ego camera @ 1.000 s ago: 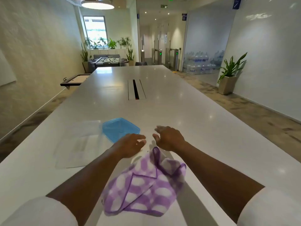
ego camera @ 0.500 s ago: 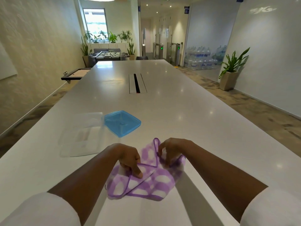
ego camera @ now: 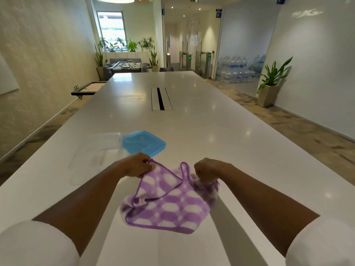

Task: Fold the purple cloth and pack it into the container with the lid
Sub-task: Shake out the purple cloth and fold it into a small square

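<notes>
Since half a second ago both hands have moved apart and lifted the upper edge of the purple cloth (ego camera: 169,204), so it is now spread wider between them. The left hand (ego camera: 137,165) is closed, and its fingertips pinch one corner of the cloth at the purple hem. The right hand (ego camera: 206,170) is closed in a fist around a bunched part of the cloth on the other side. One flap of the cloth is folded over diagonally, and a small pale tag shows on the lower left part.

I count one cloth, one blue lid (ego camera: 144,143) and one clear container (ego camera: 96,156), which is blurred and hard to see. The lid lies on the white table (ego camera: 240,150) just beyond the left hand, apart from it, and the container lies directly left of the lid, touching or nearly touching it; I cannot tell which. The cloth hangs from both hands toward the near edge of the table, its lower part resting on the surface between the two forearms.
</notes>
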Demonstrator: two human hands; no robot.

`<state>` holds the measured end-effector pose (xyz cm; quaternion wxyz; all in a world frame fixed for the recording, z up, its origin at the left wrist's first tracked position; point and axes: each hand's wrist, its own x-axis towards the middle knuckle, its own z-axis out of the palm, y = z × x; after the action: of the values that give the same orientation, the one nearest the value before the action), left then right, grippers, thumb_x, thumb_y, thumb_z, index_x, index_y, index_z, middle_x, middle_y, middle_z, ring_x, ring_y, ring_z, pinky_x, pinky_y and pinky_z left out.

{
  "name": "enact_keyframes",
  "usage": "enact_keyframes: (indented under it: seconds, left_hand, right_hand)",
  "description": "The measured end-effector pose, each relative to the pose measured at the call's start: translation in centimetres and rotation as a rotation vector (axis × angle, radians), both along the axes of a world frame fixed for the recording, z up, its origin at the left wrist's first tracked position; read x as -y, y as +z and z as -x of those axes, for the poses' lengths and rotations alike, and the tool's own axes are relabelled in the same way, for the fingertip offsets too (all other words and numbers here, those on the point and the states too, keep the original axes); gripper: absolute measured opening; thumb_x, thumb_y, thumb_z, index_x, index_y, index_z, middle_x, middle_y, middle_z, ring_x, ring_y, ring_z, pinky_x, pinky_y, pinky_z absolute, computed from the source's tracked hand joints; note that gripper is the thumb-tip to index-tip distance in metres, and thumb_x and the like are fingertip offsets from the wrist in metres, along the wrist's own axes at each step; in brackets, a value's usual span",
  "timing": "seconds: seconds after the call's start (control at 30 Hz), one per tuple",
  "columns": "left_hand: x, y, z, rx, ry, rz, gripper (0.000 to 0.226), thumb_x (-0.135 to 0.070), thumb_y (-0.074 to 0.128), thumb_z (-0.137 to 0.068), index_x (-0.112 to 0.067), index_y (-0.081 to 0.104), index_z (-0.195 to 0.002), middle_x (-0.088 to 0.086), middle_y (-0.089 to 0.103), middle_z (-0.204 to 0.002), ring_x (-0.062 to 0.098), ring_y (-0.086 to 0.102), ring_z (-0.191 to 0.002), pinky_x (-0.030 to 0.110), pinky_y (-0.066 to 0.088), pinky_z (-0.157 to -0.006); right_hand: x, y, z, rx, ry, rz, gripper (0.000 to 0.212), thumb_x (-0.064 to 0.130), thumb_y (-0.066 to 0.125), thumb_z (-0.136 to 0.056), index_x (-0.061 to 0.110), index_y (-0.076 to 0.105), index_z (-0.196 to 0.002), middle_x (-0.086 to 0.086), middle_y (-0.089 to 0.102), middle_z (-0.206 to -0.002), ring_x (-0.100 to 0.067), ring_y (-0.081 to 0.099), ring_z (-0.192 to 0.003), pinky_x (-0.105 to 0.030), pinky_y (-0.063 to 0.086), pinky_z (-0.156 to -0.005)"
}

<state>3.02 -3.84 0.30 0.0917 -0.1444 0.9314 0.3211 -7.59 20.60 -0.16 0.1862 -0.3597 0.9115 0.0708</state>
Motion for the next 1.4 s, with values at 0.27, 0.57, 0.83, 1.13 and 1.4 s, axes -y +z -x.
enact_keyframes:
  seconds: [0.27, 0.57, 0.83, 1.13, 1.4]
  left_hand:
    - [1.7, 1.0, 0.1, -0.328, 0.304, 0.000, 0.025, -0.034, 0.058, -0.092, -0.021, 0.059, -0.071, -0.001, 0.059, -0.070, 0.016, 0.054, -0.063, 0.026, 0.039, -0.055]
    - [1.6, 1.4, 0.4, -0.469, 0.463, -0.017, 0.019, -0.045, 0.064, -0.087, -0.025, 0.065, -0.087, -0.005, 0.066, -0.082, 0.014, 0.062, -0.074, 0.026, 0.044, -0.058]
    - [2.3, 3.1, 0.5, -0.653, 0.550, -0.048, 0.032, -0.042, 0.050, -0.094, -0.015, 0.067, -0.088, 0.008, 0.067, -0.087, 0.029, 0.063, -0.083, 0.038, 0.052, -0.073]
    - [0.4, 8.4, 2.4, -0.878, 0.491, -0.288, 0.032, -0.043, 0.051, -0.094, -0.020, 0.069, -0.107, 0.001, 0.066, -0.095, 0.017, 0.062, -0.086, 0.029, 0.053, -0.072]
    - [4.2, 12.9, 2.0, -1.105, 0.805, -0.323, 0.024, -0.036, 0.047, -0.091, -0.028, 0.066, -0.103, 0.002, 0.067, -0.107, 0.019, 0.058, -0.090, 0.029, 0.046, -0.077]
  right_hand:
    - [-0.4, -0.1, -0.2, 0.151, 0.034, -0.055, 0.061, 0.055, 0.083, -0.060, 0.015, 0.068, -0.104, -0.006, 0.070, -0.105, -0.025, 0.067, -0.092, -0.025, 0.048, -0.063]
    - [0.7, -0.3, -1.3, -0.079, 0.216, -0.336, 0.030, 0.016, 0.052, -0.088, 0.009, 0.071, -0.110, -0.013, 0.071, -0.108, -0.024, 0.055, -0.080, -0.026, 0.042, -0.066]
    - [-1.1, 3.7, 2.2, -0.008, -0.155, 0.637, 0.017, 0.017, 0.061, -0.088, 0.008, 0.072, -0.098, -0.010, 0.070, -0.100, -0.024, 0.065, -0.092, -0.026, 0.050, -0.078]
    - [1.1, 10.3, 2.4, 0.380, -0.514, 1.419, 0.007, 0.007, 0.063, -0.085, 0.011, 0.068, -0.081, -0.007, 0.067, -0.078, -0.015, 0.063, -0.060, -0.021, 0.053, -0.047]
    - [-1.6, 14.2, 6.4, -0.249, -0.760, 1.712, 0.005, 0.018, 0.054, -0.091, 0.019, 0.058, -0.087, 0.005, 0.059, -0.082, -0.004, 0.051, -0.068, -0.018, 0.039, -0.056]
